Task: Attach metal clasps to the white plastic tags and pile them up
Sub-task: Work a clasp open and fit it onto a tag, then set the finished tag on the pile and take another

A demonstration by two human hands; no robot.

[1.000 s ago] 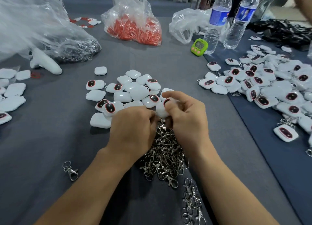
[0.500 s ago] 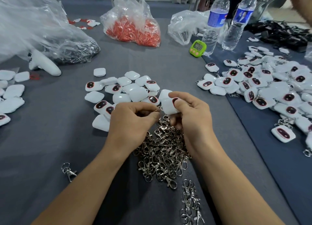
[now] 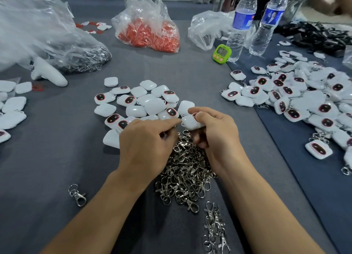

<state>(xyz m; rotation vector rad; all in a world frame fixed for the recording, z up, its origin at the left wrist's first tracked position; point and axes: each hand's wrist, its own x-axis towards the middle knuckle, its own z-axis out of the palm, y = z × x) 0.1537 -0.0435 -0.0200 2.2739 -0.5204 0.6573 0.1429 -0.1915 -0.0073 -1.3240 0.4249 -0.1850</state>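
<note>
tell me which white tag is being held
The tag pinched in the right hand, above the clasp pile; the others lie on the table.

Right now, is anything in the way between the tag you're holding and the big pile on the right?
No. The right hand holds the tag, and only bare grey table lies between it and the finished pile.
</note>
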